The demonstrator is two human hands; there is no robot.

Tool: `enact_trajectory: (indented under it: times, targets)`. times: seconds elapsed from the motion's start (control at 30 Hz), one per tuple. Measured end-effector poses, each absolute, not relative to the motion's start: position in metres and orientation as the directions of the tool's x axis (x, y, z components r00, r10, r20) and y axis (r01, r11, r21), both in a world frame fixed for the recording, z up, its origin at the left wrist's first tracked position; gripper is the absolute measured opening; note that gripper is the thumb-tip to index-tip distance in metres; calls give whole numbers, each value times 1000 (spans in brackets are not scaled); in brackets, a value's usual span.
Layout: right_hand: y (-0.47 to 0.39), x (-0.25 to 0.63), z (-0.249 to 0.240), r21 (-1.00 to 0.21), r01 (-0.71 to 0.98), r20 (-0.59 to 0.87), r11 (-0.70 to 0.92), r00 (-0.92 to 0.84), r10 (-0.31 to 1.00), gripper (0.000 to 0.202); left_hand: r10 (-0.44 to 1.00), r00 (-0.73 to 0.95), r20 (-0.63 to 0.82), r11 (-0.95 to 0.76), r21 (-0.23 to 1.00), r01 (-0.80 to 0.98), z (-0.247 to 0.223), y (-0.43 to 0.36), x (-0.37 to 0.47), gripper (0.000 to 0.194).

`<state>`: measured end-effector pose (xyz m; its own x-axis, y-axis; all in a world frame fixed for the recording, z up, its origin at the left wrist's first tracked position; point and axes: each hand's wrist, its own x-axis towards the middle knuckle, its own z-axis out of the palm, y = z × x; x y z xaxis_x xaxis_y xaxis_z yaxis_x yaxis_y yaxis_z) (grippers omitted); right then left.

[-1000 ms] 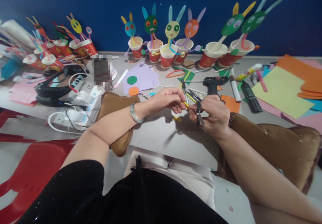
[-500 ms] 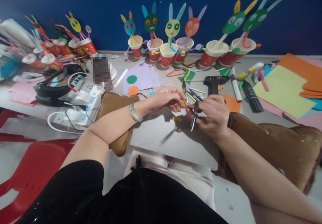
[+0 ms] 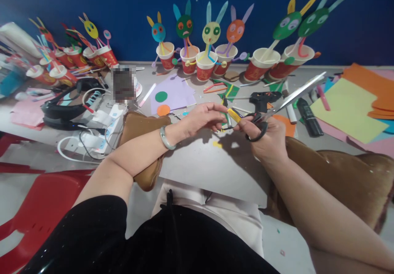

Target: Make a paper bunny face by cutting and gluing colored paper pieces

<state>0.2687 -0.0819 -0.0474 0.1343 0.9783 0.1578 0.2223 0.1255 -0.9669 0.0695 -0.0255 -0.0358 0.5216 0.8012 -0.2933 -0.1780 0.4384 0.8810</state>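
A pair of scissors (image 3: 294,97) with black handles is in my right hand (image 3: 271,138), its blades pointing up and to the right, away from the paper. A small, narrow piece of yellow paper (image 3: 234,115) spans the space between my two hands. The fingertips of my left hand (image 3: 205,120) meet its upper left end, and my right thumb and fingers pinch near its lower right end. Beneath my hands, a yellow scrap (image 3: 217,144) lies on the white table (image 3: 212,167). Pens and scraps behind my fingers are partly hidden.
Red-and-white paper cups (image 3: 207,69) with paper-faced figures line the blue wall. A black glue gun (image 3: 261,100) and a black marker (image 3: 309,120) lie beyond my right hand. Coloured paper (image 3: 344,113) is at right, a power strip (image 3: 112,124) at left. Brown cushions (image 3: 335,175) flank me.
The scissors have swung from pointing down beside the yellow paper to pointing up and right. The yellow piece now shows its flat side between my fingers.
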Motion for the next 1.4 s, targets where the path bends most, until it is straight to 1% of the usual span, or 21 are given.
enact_trajectory:
  times: [0.1, 0.17, 0.27, 0.37, 0.5, 0.63, 0.77, 0.9, 1.0, 1.13, 1.27, 1.4]
  targets:
    - [-81, 268, -48, -982, 175, 99, 76, 126, 987, 28, 788, 583, -198, 361, 916, -177, -43, -32, 73, 29]
    - [-80, 268, -52, -984, 163, 87, 69, 106, 991, 30, 785, 600, -153, 318, 931, -178, -46, -34, 75, 38]
    - [-80, 270, -59, -981, 175, 99, 83, 81, 992, 32, 800, 584, -136, 294, 938, -184, -47, -36, 77, 49]
    - [-79, 272, -63, -974, 201, 116, 102, 59, 992, 34, 807, 573, -145, 301, 935, -188, -45, -37, 77, 54]
    - [-78, 272, -66, -952, 229, 215, 204, 22, 976, 27, 816, 557, -157, 309, 932, -190, -43, -38, 78, 50]
    - [-80, 271, -64, -924, 283, 294, 255, 101, 951, 26, 845, 499, -193, 323, 928, -187, -42, -37, 78, 42]
    - [-85, 273, -67, -834, 434, 447, 341, 169, 878, 24, 861, 452, -231, 355, 911, -212, -45, -33, 78, 42]
    - [-87, 274, -70, -744, 563, 516, 360, 140, 845, 23, 859, 455, -235, 362, 907, -216, -47, -32, 79, 41]
    - [-85, 272, -69, -714, 578, 538, 396, 89, 838, 29, 854, 470, -223, 356, 909, -216, -48, -33, 78, 39]
    - [-83, 271, -69, -731, 557, 541, 394, 121, 832, 29, 839, 498, -221, 366, 905, -215, -48, -34, 77, 38]
    - [-83, 272, -70, -757, 534, 513, 376, 129, 849, 29, 832, 502, -237, 380, 902, -204, -46, -34, 77, 40]
    - [-83, 271, -68, -796, 512, 449, 322, 143, 882, 36, 835, 501, -227, 366, 909, -198, -46, -35, 77, 40]
